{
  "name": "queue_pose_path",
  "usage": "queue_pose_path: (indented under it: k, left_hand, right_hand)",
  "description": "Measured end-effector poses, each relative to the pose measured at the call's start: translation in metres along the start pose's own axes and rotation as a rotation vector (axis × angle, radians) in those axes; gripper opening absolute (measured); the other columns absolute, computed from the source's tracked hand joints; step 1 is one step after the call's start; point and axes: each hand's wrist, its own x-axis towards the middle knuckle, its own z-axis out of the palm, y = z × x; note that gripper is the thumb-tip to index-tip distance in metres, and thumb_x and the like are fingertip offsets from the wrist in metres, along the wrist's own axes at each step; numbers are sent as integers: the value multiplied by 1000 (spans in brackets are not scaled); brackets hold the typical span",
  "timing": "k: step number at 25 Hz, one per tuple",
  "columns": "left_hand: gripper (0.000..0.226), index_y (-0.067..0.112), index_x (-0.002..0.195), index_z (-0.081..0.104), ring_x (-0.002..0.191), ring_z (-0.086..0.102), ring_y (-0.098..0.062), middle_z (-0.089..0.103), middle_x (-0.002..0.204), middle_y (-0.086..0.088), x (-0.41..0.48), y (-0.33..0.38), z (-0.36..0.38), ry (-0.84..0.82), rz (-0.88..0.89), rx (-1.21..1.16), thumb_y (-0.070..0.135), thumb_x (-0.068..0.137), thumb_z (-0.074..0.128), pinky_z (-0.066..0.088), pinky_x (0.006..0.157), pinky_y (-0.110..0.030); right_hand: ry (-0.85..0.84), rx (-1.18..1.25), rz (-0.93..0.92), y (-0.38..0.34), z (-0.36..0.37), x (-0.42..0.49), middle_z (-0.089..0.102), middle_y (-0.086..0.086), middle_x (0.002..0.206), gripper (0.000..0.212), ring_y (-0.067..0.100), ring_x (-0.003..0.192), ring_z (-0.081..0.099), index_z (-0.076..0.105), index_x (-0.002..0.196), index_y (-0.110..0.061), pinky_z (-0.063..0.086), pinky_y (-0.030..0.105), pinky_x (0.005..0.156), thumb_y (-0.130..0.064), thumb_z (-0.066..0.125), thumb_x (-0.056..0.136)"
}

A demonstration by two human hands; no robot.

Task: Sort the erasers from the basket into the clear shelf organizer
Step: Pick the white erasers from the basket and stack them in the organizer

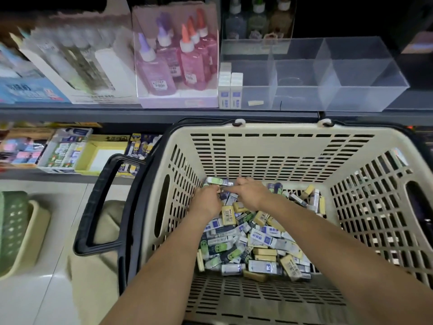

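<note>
Left forearm [164,266] and right forearm [328,242] reach down into basket [281,129], which is beige slotted plastic with its black handle [100,202] folded out to the left. Left hand [206,202] and right hand [251,192] meet at the far-left corner of the basket floor, on top of the erasers [253,238]. Left fingers curl downward, right fingers stretch toward left hand. Both seem busy with one small sleeved eraser between them, but the grip is hidden, so cannot tell if either holds it.

Erasers: loose heap, mixed sleeves (white-blue, green-face, tan), over the centre and far part of the basket floor.

Organizer [339,73] sits on shelf [140,113] above basket; clear, three compartments. Left one has two rows of white erasers [230,90] standing at its left wall, plus a small scrap [255,103]. Glue bottles [175,57] stand just left of it.

Handling, judged: light, small, stiff blocks with slightly slick sleeves, not fragile. Pinch across the long sides, thumb against two fingers. A sleeve may slide off if gripped by an end. Task looks early: big heap, few shelved.
</note>
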Motion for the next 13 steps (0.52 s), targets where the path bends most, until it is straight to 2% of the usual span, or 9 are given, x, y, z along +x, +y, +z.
queue_pose_path:
  k: [2,4,8,10,13]
  left_hand:
    - [34,15,122,57,111,51,-31,60,117,-13,-1,0,-1,8,14,72,17,89,51,47,91,-38]
    - [28,13,113,60,108,51,-32,60,113,-16,-2,-1,0,-47,20,86,21,88,49,48,87,-38]
    - [29,14,111,61,114,45,-30,57,116,-14,-2,3,0,-131,27,87,26,87,50,47,91,-39]
    - [34,17,117,59,117,45,-28,54,121,-10,-4,10,4,-122,73,111,29,87,50,46,93,-40]
    - [43,18,127,51,119,44,-27,53,125,-9,-3,14,8,-162,64,78,32,87,51,44,95,-39]
  right_hand:
    - [-10,-14,-1,-3,-6,5,41,8,131,61,28,119,41,26,142,-39,37,38,93,-15,49,91]
    - [-19,22,20,0,-9,2,43,7,133,51,27,123,42,36,137,-34,37,40,97,-25,54,90]
    - [-41,67,98,21,2,-24,51,5,120,30,24,118,44,51,116,-25,37,36,95,-36,56,89]
    - [-14,90,136,23,3,-31,51,5,120,30,23,117,45,53,116,-24,39,36,94,-39,55,89]
    - [27,141,138,13,3,-29,51,6,126,47,25,121,44,52,126,-22,38,38,97,-44,59,86]
